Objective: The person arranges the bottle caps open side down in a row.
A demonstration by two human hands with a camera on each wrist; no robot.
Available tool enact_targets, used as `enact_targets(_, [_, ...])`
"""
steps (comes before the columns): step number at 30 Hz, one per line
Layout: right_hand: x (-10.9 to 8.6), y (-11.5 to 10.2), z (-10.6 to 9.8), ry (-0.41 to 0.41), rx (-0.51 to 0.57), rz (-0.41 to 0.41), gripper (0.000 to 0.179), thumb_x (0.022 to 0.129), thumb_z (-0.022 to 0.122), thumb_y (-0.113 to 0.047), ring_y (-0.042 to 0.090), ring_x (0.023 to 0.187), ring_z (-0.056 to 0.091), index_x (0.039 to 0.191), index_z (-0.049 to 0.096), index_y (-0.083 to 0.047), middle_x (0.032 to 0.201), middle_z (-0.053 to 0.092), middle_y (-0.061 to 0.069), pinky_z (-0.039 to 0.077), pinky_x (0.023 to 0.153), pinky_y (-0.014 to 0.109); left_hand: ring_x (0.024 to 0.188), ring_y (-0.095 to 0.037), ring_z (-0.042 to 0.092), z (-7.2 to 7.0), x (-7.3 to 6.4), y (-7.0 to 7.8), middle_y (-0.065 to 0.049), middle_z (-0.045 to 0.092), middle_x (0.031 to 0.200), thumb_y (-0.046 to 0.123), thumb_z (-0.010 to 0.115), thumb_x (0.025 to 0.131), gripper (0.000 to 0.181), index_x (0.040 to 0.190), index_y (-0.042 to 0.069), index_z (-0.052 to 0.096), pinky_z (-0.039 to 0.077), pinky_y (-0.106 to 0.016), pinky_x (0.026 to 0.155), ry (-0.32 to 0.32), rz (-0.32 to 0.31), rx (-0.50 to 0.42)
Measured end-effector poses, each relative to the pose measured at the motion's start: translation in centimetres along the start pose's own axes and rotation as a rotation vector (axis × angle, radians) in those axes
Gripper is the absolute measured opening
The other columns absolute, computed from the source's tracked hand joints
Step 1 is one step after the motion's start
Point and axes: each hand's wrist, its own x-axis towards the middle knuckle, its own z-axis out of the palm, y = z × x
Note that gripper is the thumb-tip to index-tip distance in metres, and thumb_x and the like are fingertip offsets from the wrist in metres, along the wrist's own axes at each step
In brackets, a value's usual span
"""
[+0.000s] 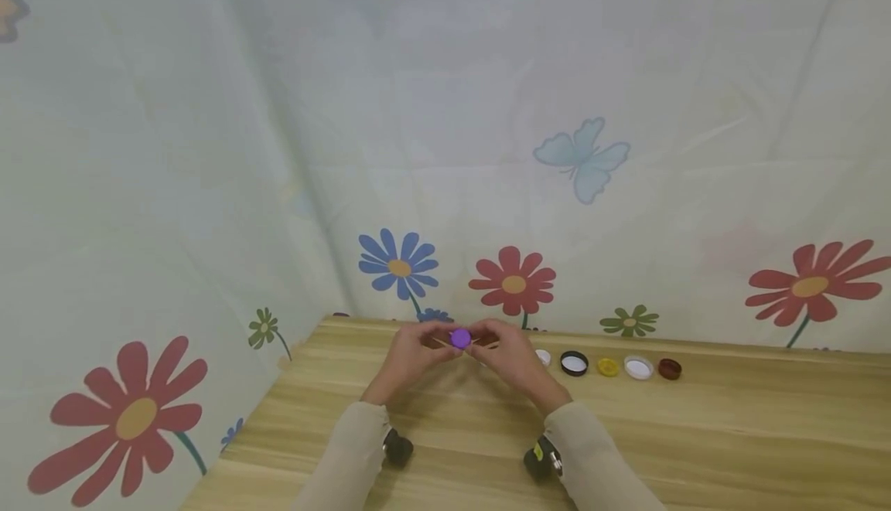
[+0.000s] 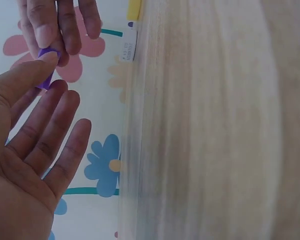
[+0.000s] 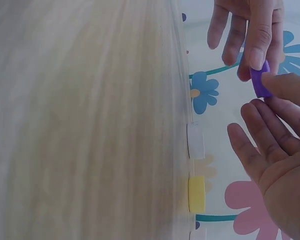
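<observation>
A small purple bottle cap (image 1: 461, 338) is held up over the far part of the table, between both hands. My left hand (image 1: 412, 355) pinches it from the left, and my right hand (image 1: 513, 355) pinches it from the right. In the right wrist view the purple cap (image 3: 260, 84) stands on edge, with a thumb from each hand against it. The other fingers of both hands spread away from it. The left wrist view shows the cap (image 2: 46, 75) partly covered by the thumb.
A row of caps and lids lies along the table's back edge: a white one (image 1: 544, 356) partly behind my right hand, a black-rimmed one (image 1: 574, 363), a yellow one (image 1: 608, 367), a whitish one (image 1: 638, 368) and a brown one (image 1: 670, 369). Behind hangs a flowered curtain (image 1: 445, 186).
</observation>
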Motion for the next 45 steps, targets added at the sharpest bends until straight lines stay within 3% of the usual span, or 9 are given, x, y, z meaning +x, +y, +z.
enact_targets(7, [0.2,0.0,0.2,0.013,-0.009,-0.019,0.022,0.095,0.079,-0.003,0.022,0.100,0.071,0.117,0.075,-0.006,0.109,0.076,0.003,0.058,0.094,0.044,0.094,-0.019,0.075,0.0,0.0,-0.2,-0.003,0.078,0.112,0.014,0.087,0.090,0.031,0.120,0.011,0.080,0.061,-0.032,0.082,-0.016,-0.058,-0.008])
enact_targets(19, [0.1,0.4,0.7,-0.015,-0.046,-0.034,0.024,0.093,0.079,0.001,0.024,0.098,0.072,0.117,0.074,-0.001,0.106,0.075,0.006,0.060,0.089,0.040,0.093,-0.022,0.075,-0.2,-0.2,-0.4,-0.007,0.079,0.113,0.012,0.088,0.089,0.029,0.117,0.007,0.081,0.060,-0.031,0.081,-0.043,-0.054,-0.008])
enact_targets(26, [0.1,0.5,1.0,-0.018,-0.074,-0.003,0.024,0.093,0.080,-0.002,0.022,0.098,0.071,0.116,0.075,-0.003,0.105,0.073,0.004,0.060,0.088,0.037,0.091,-0.021,0.075,-0.3,-0.4,-0.6,-0.008,0.078,0.113,0.008,0.086,0.090,0.032,0.121,0.006,0.078,0.060,-0.029,0.081,-0.075,-0.098,-0.007])
enact_targets(35, [0.3,0.7,1.8,-0.030,-0.073,-0.011,0.021,0.093,0.078,0.004,0.025,0.096,0.072,0.113,0.073,0.002,0.103,0.074,0.010,0.060,0.088,0.040,0.095,-0.023,0.076,-0.2,-0.2,-1.4,-0.010,0.078,0.109,0.000,0.085,0.088,0.030,0.117,0.002,0.077,0.060,-0.031,0.085,-0.102,-0.088,-0.011])
enact_targets(45, [0.3,0.4,2.5,-0.024,-0.059,0.040,0.018,0.091,0.078,0.006,0.025,0.094,0.073,0.108,0.073,0.005,0.099,0.075,0.011,0.060,0.088,0.039,0.097,-0.020,0.075,-0.2,-0.4,-1.7,-0.008,0.079,0.110,0.001,0.083,0.090,0.029,0.118,0.003,0.078,0.060,-0.032,0.087,-0.117,-0.150,-0.009])
